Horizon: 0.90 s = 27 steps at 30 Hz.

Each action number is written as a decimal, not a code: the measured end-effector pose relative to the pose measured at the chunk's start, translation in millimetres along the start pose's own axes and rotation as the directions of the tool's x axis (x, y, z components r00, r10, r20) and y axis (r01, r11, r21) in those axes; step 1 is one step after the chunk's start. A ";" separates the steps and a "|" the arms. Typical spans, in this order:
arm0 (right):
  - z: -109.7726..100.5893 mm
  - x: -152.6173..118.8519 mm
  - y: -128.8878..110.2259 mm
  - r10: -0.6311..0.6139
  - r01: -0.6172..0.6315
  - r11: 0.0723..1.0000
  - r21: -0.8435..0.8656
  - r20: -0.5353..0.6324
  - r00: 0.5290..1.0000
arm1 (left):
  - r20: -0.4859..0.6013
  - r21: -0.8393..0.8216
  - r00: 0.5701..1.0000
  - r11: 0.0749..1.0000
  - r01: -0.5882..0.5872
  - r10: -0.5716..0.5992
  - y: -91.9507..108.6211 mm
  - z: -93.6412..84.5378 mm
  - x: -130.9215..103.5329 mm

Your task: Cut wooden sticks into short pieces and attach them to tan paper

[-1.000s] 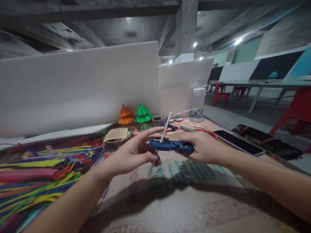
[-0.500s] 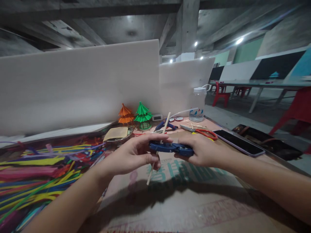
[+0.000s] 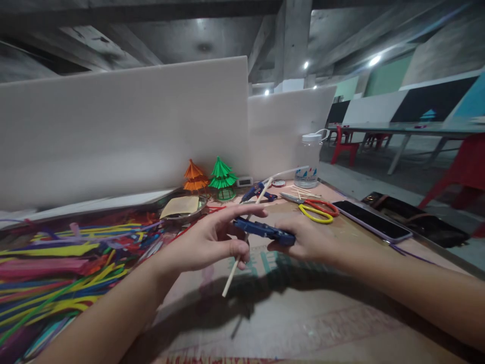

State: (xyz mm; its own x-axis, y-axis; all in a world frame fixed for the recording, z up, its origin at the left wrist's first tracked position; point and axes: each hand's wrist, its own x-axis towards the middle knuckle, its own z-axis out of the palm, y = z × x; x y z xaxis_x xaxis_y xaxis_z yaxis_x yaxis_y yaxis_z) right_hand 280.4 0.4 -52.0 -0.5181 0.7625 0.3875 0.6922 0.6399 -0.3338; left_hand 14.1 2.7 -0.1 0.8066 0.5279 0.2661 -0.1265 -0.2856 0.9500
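My left hand point(image 3: 204, 242) pinches a thin pale wooden stick point(image 3: 230, 283) between thumb and fingers, above the cardboard. The stick slants, its upper end leaning away to the right. Closed round one end of a dark blue plier-like hand tool point(image 3: 267, 231) is my right hand point(image 3: 312, 240). The tool's other end reaches across the stick, close to my left fingertips. Its jaws are too unclear to tell whether they bite on the stick.
Colourful pipe cleaners point(image 3: 68, 268) lie at left. Behind stand an orange paper tree point(image 3: 195, 177) and a green one point(image 3: 223, 177), a blue glue gun point(image 3: 255, 192) and a water bottle point(image 3: 307, 159). Scissors point(image 3: 316, 210) and a phone point(image 3: 373, 221) lie at right.
The blue tool has tilted, its right end now lower, and my right hand has shifted slightly left and down. The stick leans more to the right, exposing the scissors' yellow handle.
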 end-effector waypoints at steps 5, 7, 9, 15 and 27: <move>16.2 -0.9 9.4 -0.081 0.073 0.992 -0.103 -0.075 0.994 | -0.184 0.269 0.983 0.963 0.026 0.025 4.0 -32.5 -5.0; 27.1 -0.4 10.9 -0.195 0.190 0.962 -0.195 -0.005 0.981 | -0.220 0.489 0.975 0.860 0.145 -0.039 -2.9 -46.2 -0.5; 37.0 2.0 10.0 -0.369 0.398 0.870 -0.290 0.152 0.917 | -0.164 0.776 0.976 0.593 0.216 -0.141 -17.2 -52.2 15.5; 45.3 13.1 3.3 -0.457 0.535 0.798 -0.278 0.298 0.838 | 0.074 0.967 0.983 0.252 -0.030 -0.167 -67.6 -23.6 138.1; 54.2 16.1 10.9 -0.445 0.517 0.824 -0.231 0.299 0.844 | 0.064 0.992 0.986 0.115 -0.047 -0.155 -124.7 1.7 254.1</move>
State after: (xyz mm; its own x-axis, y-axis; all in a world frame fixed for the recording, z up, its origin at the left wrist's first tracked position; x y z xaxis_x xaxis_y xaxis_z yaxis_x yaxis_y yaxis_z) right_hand 252.4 24.7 -96.0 -0.8956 0.3873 0.2188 0.4192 0.8994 0.1237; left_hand 235.8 171.1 -51.2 0.8518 0.5133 0.1049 0.5210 -0.8510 -0.0658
